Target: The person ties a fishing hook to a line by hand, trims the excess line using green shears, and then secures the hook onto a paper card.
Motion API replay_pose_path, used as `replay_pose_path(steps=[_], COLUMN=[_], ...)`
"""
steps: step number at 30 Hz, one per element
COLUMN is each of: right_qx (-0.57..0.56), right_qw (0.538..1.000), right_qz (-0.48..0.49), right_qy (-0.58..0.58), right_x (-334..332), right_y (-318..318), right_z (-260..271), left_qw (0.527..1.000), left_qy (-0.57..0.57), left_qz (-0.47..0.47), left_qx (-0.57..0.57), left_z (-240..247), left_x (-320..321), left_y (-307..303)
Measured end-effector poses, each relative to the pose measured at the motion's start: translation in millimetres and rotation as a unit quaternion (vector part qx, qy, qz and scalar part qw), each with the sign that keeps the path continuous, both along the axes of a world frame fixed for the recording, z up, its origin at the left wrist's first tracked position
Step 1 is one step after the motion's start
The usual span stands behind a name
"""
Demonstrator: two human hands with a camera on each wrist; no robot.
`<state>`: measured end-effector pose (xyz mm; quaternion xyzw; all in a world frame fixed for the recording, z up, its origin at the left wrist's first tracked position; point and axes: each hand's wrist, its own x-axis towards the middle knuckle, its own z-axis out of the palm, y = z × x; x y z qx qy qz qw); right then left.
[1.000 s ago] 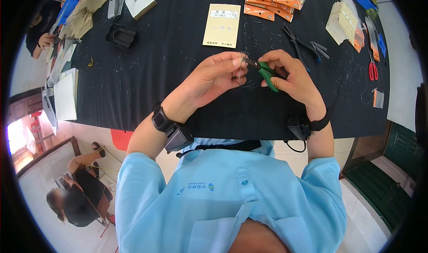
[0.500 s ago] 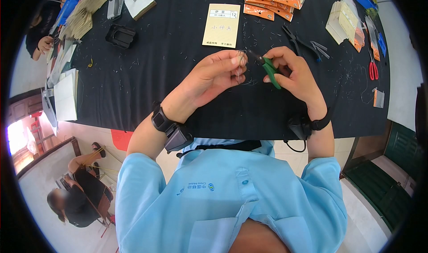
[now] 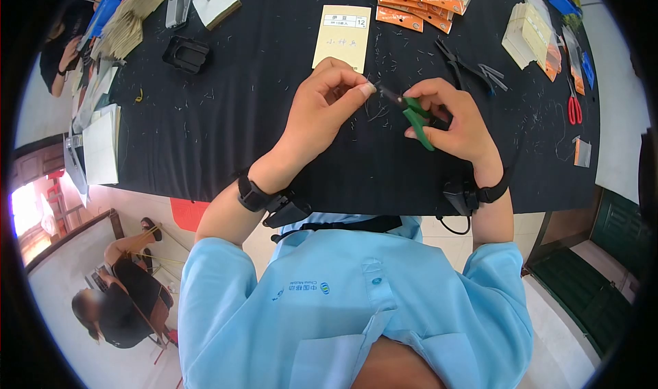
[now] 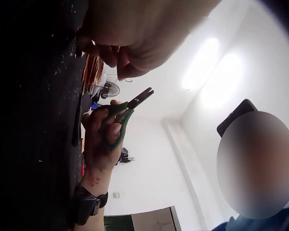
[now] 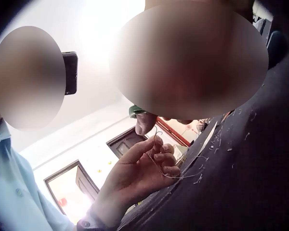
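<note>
The left hand (image 3: pixel 319 111) pinches a tiny hook with thin line between thumb and forefinger; in the right wrist view the hook (image 5: pixel 158 133) stands above the fingertips of the left hand (image 5: pixel 139 171) and the line trails below. Green-handled scissors (image 3: pixel 417 122) are in the right hand (image 3: pixel 458 123), thumb and fingers through or round the handles, blades toward the left fingertips but apart from them. The left wrist view shows the scissors (image 4: pixel 119 126) in the right hand (image 4: pixel 100 139), their short dark blades slightly parted.
A labelled cream card (image 3: pixel 343 36) lies beyond the left hand, orange packets (image 3: pixel 425 2) behind. Pliers (image 3: pixel 466 67) and red-handled scissors (image 3: pixel 574 108) lie to the right, a black tray (image 3: pixel 186 54) to the left. Line scraps dot the black cloth (image 3: pixel 226 135).
The left hand has turned over and tilted, its back now covering the card's lower edge. The right hand and scissors shifted away, then slightly down and back toward the left fingertips.
</note>
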<state>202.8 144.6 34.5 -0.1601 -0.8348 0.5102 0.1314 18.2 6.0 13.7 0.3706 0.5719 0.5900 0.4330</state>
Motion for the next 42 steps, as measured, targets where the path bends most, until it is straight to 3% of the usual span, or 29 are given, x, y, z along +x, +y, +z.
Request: replay_pose_path(steps=[5, 7, 9, 12, 14, 17, 22, 24, 42], right_qx=[0.001, 0.01, 0.019, 0.05, 0.002, -0.035, 0.019, 0.012, 0.007], right_qw=[0.999, 0.999, 0.999, 0.997, 0.989, 0.979, 0.986, 0.995, 0.996], right_qz=[0.004, -0.003, -0.009, -0.052, -0.094, -0.052, 0.003, 0.018, -0.015], right_qy=[-0.038, -0.041, -0.045, 0.017, 0.115, 0.192, 0.164, 0.1, 0.092], right_x=[-2, -2, -1, 0, -3, -7, -10, -8, -7], right_y=[-2, -2, -2, -3, -6, -8, -17, -17, -13], right_z=[4, 5, 4, -5, -11, -24, -21, -21, -25], left_qw=[1.0, 0.993, 0.992, 0.989, 0.986, 0.984, 0.975, 0.975, 0.98], left_qy=[0.004, 0.097, 0.106, 0.137, 0.158, 0.18, 0.22, 0.218, 0.197], left_qz=[0.016, 0.054, 0.062, 0.055, 0.041, 0.01, -0.036, -0.035, -0.031], left_qx=[0.007, 0.032, 0.034, 0.027, 0.018, 0.001, -0.002, 0.0, -0.015], left_z=[-5, -9, -9, -6, -4, -2, -3, -4, -1], left_x=[0, 0, 0, 2, 5, 9, 11, 12, 9], left_y=[1, 2, 2, 1, 0, -1, -1, -1, -2])
